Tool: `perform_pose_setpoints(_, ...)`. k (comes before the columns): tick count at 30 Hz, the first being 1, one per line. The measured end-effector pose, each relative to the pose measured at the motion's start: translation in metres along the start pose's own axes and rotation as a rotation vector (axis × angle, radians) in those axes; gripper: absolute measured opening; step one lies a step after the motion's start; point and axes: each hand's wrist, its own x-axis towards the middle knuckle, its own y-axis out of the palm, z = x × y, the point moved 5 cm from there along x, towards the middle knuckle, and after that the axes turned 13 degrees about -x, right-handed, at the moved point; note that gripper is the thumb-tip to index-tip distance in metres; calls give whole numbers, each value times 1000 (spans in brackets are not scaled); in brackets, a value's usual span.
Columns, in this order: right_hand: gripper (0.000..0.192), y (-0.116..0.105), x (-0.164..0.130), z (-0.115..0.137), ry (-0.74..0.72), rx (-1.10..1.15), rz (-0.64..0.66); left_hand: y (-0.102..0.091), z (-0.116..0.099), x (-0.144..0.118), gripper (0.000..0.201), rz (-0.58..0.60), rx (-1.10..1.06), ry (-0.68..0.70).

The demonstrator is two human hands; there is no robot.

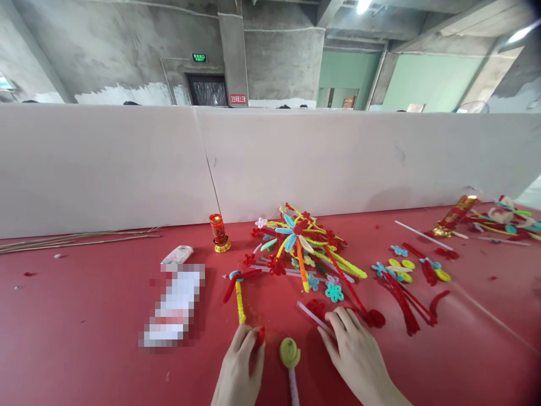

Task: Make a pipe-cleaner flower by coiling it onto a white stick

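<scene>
My left hand [242, 361] is closed, its fingertips around a red fuzzy piece [261, 336]. A yellow-wrapped stem [240, 301], topped with red and pale blue pipe-cleaner petals [235, 276], runs down to its fingers; whether they grip it too I cannot tell. My right hand [355, 349] pinches a thin translucent stick [311, 316] between thumb and fingers, low over the table. Just beyond it lies a dark red fuzzy flower [316, 307]. Between my hands is a yellow-green coiled disc [289, 353] on a pale wrapped stem [293, 386].
A heap of pipe-cleaner flowers and stems [300, 242] lies ahead on the red table [105, 299]. Two red-and-gold candle lamps [218, 231] stand there, the right one tilted. A tissue pack [177, 255], thin sticks [76, 242] and loose blue flowers [399, 251] lie around. A white partition [296, 163] rises behind.
</scene>
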Motion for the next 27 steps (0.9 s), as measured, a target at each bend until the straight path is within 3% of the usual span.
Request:
perform_pose_setpoints(3, 24, -17, 3, 6, -46, 138, -64, 5, 0, 1, 22, 47, -308, -207)
perform_pose_setpoints(5, 20, -32, 5, 15, -113, 281, -102, 17, -1, -3, 22, 135, -597, -377)
perform_pose_setpoints(8, 23, -50, 4, 35, -289, 480, -115, 37, -8, -12, 27, 209, -1007, -507)
perform_pose_setpoints(11, 20, -59, -3, 53, -492, 556, -229, 48, -12, -19, 24, 212, -1165, -577)
perform_pose_setpoints(14, 15, -53, -7, 56, -469, 553, -277, 48, -15, -18, 21, 272, -1153, -565)
perform_pose_setpoints(18, 12, -42, -7, 46, -365, 714, -181, 35, -18, -12, 15, 342, -927, -398)
perform_pose_setpoints(22, 16, -34, 0, 22, -107, 750, -123, 21, -26, -11, 15, 296, -311, 58)
perform_pose_setpoints(25, 19, -30, 6, 8, 36, 722, -88, 28, -31, -24, 26, 262, 58, 441)
perform_pose_setpoints(27, 19, -28, 11, 6, 48, 768, -35, 36, -26, -31, 26, 260, 193, 484)
